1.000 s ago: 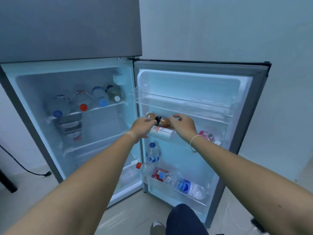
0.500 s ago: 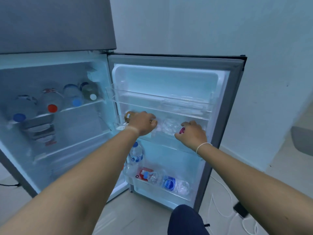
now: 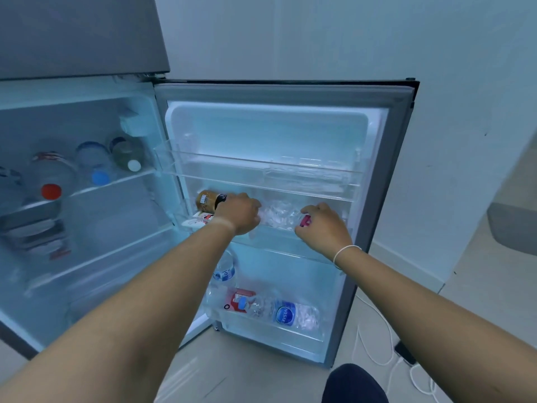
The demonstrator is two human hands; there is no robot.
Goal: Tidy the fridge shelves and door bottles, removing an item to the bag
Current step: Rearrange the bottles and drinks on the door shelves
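The fridge door (image 3: 401,199) stands wide open, its top door shelf (image 3: 261,165) bare along the clear front rail. Both hands reach over the front edge of the middle door shelf (image 3: 273,237). The left hand (image 3: 239,213) curls its fingers around a brown bottle (image 3: 209,200) lying at the shelf's left end. The right hand (image 3: 325,225) closes on a clear bottle (image 3: 280,216) with a pink cap, lying toward the right end. The bottom door shelf (image 3: 279,330) is crowded with water bottles (image 3: 286,311).
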